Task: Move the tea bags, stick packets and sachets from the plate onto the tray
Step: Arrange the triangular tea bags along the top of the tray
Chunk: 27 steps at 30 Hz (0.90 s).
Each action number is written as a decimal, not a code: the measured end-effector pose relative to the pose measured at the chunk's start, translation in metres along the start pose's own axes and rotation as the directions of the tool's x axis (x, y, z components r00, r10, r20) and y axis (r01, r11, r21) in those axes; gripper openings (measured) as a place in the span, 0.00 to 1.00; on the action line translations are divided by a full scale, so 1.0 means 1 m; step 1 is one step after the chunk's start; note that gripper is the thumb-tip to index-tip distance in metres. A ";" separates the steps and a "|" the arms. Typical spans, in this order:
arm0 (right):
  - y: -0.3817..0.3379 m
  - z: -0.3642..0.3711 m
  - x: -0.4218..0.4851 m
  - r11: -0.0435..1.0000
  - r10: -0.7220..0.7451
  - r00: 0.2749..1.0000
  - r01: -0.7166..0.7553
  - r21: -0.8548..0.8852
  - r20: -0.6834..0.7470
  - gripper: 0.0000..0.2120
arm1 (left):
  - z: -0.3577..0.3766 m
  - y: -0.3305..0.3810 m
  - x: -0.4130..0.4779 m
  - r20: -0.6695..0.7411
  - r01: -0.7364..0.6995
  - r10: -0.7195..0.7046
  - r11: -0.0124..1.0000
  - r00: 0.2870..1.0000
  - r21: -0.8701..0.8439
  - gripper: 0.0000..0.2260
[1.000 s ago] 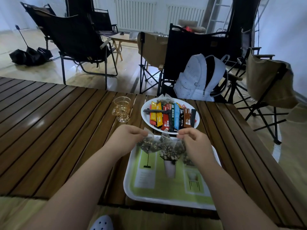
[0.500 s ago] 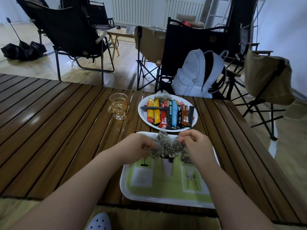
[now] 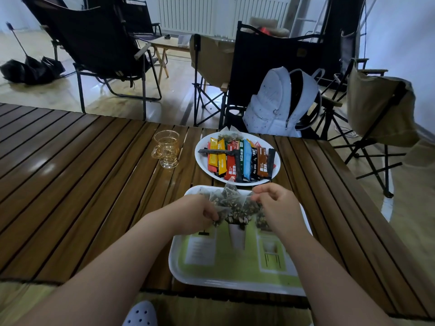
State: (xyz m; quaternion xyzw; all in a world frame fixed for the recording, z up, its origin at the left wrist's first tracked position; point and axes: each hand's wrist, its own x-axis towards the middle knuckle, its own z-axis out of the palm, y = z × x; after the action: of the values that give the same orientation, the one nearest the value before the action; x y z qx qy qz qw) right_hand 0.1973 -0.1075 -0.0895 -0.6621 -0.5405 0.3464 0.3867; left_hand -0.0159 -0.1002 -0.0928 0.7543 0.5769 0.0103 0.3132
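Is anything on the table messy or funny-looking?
Only one thing: on the plate, a dark stick packet lies crosswise over the other packets, which sit side by side. Nothing looks spilled or torn. The left hand and right hand pinch a bunch of tea bags over the tray.

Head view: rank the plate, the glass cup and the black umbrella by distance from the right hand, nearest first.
1. Plate: directly ahead of the right hand.
2. Glass cup: ahead and to the left, on the table.
3. Black umbrella: far left, well beyond the table.
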 end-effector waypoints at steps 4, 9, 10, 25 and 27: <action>0.001 0.001 0.001 1.000 -0.025 1.000 0.024 -0.006 -0.018 0.10 | -0.006 0.001 0.000 -0.017 0.000 0.000 1.000 1.000 -0.018 0.12; -0.008 0.001 0.020 0.994 -0.107 0.992 0.108 0.009 -0.062 0.09 | -0.029 -0.002 0.003 -0.100 0.031 -0.054 0.975 0.993 -0.220 0.16; -0.011 0.003 0.028 0.993 -0.117 0.991 0.117 0.010 -0.062 0.09 | -0.034 -0.002 0.005 -0.152 0.030 -0.077 0.957 0.985 -0.290 0.16; -0.054 0.064 0.217 0.818 -0.245 0.961 0.277 -0.504 0.130 0.21 | -0.065 -0.031 0.070 -0.448 -0.064 -0.310 0.761 0.838 -0.646 0.11; -0.054 0.072 0.235 0.817 -0.176 0.975 0.221 -0.533 0.134 0.31 | -0.067 -0.033 0.076 -0.438 -0.070 -0.324 0.733 0.839 -0.677 0.10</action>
State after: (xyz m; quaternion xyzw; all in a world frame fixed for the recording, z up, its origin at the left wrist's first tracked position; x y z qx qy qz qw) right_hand 0.1508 0.1395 -0.0843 -0.6704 -0.6974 0.1619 0.1949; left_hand -0.0442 0.0015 -0.0811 0.5145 0.6495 0.4008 0.3909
